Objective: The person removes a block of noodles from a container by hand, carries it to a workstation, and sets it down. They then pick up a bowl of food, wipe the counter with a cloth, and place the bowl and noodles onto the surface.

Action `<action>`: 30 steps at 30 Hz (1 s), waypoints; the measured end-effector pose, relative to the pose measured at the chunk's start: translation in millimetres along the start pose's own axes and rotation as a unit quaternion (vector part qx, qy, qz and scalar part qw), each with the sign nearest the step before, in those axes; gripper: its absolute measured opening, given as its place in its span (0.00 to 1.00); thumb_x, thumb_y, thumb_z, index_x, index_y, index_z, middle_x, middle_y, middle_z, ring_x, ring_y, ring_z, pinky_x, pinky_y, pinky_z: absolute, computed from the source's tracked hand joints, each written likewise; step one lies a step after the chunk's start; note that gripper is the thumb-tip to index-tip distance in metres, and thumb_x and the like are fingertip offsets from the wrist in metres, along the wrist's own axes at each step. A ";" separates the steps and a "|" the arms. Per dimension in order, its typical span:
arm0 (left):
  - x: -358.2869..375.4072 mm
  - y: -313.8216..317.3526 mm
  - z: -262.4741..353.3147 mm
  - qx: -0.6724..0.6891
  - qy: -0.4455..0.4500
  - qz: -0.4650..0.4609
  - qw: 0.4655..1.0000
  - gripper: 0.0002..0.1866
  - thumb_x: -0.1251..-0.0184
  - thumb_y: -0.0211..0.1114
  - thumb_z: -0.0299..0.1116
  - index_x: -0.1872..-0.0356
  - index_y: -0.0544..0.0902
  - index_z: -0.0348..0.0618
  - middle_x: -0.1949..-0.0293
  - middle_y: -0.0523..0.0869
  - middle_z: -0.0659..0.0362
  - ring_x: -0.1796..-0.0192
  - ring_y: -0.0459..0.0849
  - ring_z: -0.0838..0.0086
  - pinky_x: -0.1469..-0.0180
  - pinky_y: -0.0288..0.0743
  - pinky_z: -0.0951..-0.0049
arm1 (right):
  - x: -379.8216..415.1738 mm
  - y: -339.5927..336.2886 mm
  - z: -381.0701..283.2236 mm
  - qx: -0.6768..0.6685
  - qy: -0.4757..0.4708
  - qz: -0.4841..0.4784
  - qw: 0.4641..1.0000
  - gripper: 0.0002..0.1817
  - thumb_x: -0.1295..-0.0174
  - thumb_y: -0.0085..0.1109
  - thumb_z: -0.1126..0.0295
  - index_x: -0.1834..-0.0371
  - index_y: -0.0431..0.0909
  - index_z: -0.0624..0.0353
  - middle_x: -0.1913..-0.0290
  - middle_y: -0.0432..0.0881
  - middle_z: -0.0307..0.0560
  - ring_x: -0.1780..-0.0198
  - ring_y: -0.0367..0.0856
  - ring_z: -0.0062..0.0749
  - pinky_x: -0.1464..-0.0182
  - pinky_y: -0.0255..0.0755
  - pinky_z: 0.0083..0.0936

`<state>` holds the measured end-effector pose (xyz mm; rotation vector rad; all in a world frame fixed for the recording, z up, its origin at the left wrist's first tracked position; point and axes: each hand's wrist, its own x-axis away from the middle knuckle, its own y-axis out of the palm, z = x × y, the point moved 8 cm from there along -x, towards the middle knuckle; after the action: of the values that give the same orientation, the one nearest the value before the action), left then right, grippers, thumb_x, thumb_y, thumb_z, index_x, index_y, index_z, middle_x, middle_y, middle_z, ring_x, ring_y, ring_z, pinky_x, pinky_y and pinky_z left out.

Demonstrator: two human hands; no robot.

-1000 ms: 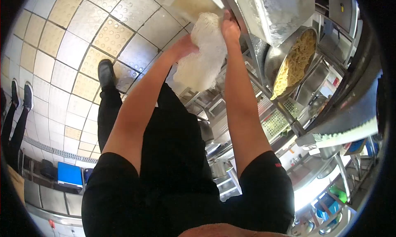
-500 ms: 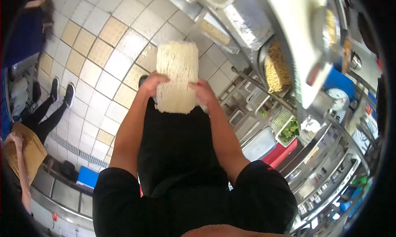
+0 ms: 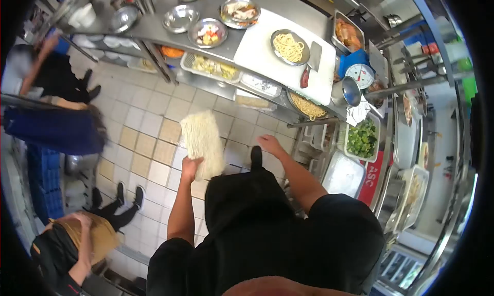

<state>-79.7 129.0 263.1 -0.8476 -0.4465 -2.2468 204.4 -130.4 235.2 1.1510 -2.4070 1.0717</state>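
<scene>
One noodle block (image 3: 202,143) mid-frame, gripped at its lower end by left hand (image 3: 190,168); right hand (image 3: 269,143) loose, empty. Four metal bowls (image 3: 207,32) top, one scale (image 3: 359,75).

A single head-worn fisheye view looks steeply down over the wearer's own shoulders and arms, close at the bottom of the frame. The tiled floor (image 3: 149,116) fills the left and centre; the tabletop (image 3: 257,13) runs across the upper frame, farther off.
</scene>
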 end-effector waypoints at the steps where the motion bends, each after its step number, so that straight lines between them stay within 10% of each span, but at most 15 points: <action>1: -11.2 -37.2 -19.1 -0.095 0.050 0.049 0.993 0.16 0.47 0.65 0.20 0.54 0.82 0.29 0.61 0.88 0.51 0.61 0.87 0.63 0.57 0.79 0.66 | 30.2 -20.9 -5.1 -0.040 0.093 -0.008 0.995 0.24 0.39 0.59 0.52 0.61 0.83 0.68 0.69 0.84 0.48 0.67 0.81 0.32 0.64 0.74 0.32; 6: 4.1 -209.7 -122.0 -0.457 0.004 0.149 0.877 0.13 0.53 0.64 0.32 0.68 0.85 0.35 0.69 0.87 0.43 0.64 0.88 0.58 0.62 0.80 0.60 | 89.2 -28.0 162.7 -0.014 0.303 -0.061 0.951 0.20 0.40 0.63 0.55 0.63 0.80 0.66 0.63 0.82 0.51 0.68 0.83 0.37 0.70 0.77 0.38; 13: 61.8 -306.1 -233.3 -0.470 -0.123 0.155 0.860 0.18 0.58 0.74 0.41 0.69 0.86 0.35 0.65 0.88 0.45 0.58 0.87 0.56 0.55 0.81 0.61 | 141.7 -26.2 73.7 -0.212 0.272 0.047 0.937 0.16 0.38 0.60 0.60 0.62 0.79 0.65 0.68 0.82 0.47 0.70 0.82 0.36 0.71 0.76 0.32; 21: 31.5 -255.5 -124.9 -0.556 -0.029 0.142 0.818 0.21 0.47 0.66 0.47 0.70 0.85 0.34 0.66 0.86 0.41 0.59 0.86 0.49 0.56 0.80 0.59 | -34.5 -38.7 -167.3 -0.344 -0.001 0.024 0.939 0.14 0.34 0.59 0.61 0.55 0.79 0.61 0.65 0.82 0.42 0.68 0.80 0.26 0.68 0.75 0.21; 24: -6.6 -255.5 -101.6 -0.426 0.077 0.132 0.892 0.20 0.49 0.66 0.45 0.71 0.84 0.33 0.67 0.85 0.40 0.61 0.85 0.47 0.56 0.79 0.55 | -83.9 -44.0 -263.7 -0.389 -0.027 0.005 0.921 0.18 0.34 0.58 0.59 0.52 0.76 0.64 0.63 0.82 0.45 0.67 0.82 0.28 0.65 0.78 0.24; 30: 27.4 -220.5 46.4 -0.401 0.086 0.264 0.873 0.13 0.53 0.67 0.35 0.74 0.82 0.30 0.73 0.84 0.42 0.65 0.85 0.49 0.61 0.76 0.57 | -180.1 -48.0 -352.1 -0.456 0.006 0.019 0.890 0.25 0.35 0.59 0.53 0.48 0.72 0.66 0.62 0.80 0.51 0.62 0.84 0.36 0.60 0.81 0.29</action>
<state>-229.4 295.7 299.3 -0.9886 0.7848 -1.9156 332.1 203.7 410.7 0.7305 -2.4281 -0.1180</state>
